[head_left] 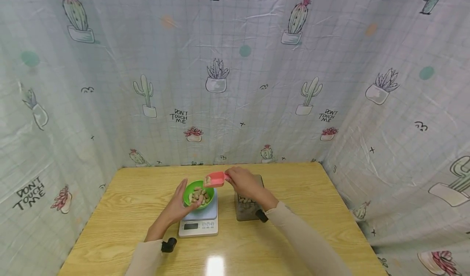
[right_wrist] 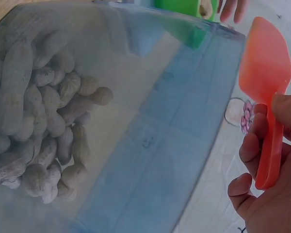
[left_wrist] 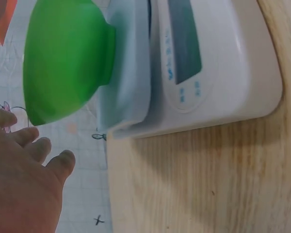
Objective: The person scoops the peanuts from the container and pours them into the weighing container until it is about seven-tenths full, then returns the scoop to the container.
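A red scoop with a few peanuts in it is tilted over the right rim of a green bowl. My right hand grips its handle. Peanuts lie in the bowl, which stands on a white kitchen scale. My left hand is spread around the bowl's left and near side, thumb by the near rim. In the left wrist view, the fingers of that hand are loosely extended beside the green bowl; whether they touch it is unclear.
A clear plastic container holding more peanuts stands right of the scale, partly beneath my right forearm. Everything rests on a wooden table. A cactus-print curtain hangs behind the table and along both sides.
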Demonstrator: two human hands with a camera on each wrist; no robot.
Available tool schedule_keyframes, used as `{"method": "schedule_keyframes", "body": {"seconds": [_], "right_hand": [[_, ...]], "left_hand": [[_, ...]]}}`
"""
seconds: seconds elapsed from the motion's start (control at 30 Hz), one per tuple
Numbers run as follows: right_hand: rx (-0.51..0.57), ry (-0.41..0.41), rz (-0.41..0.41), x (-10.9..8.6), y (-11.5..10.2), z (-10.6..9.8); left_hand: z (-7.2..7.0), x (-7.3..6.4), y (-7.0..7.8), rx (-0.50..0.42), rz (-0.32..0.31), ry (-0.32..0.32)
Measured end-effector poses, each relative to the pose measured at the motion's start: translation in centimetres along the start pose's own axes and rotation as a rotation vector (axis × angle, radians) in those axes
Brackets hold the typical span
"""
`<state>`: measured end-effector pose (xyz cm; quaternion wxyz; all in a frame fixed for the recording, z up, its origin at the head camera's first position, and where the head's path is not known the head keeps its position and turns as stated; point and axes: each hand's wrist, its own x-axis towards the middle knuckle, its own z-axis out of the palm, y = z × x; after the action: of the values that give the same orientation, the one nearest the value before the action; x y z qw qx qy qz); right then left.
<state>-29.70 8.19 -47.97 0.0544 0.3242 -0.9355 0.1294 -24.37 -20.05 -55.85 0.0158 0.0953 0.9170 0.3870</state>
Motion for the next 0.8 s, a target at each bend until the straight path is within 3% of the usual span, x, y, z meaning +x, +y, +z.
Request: {"method": "schedule_keyframes", "body": {"seconds": [0.4, 0.67, 0.8], "right_hand": [[-0.174, -0.104, -0.061, 1.5, -1.2, 0.5], [-0.321, -0.110, -0.136, 2.2, -1.6, -0.6], [-0.333, -0.103, -0.140, 2.2, -1.3, -1.1]], "left_hand": [[0.7, 0.1, -0.4, -0.024, -0.066, -0.065], [0.9, 0.2, -0.4, -0.009, -0.091, -0.077], [0.9, 0.2, -0.4, -0.003, -0.091, -0.070]]}}
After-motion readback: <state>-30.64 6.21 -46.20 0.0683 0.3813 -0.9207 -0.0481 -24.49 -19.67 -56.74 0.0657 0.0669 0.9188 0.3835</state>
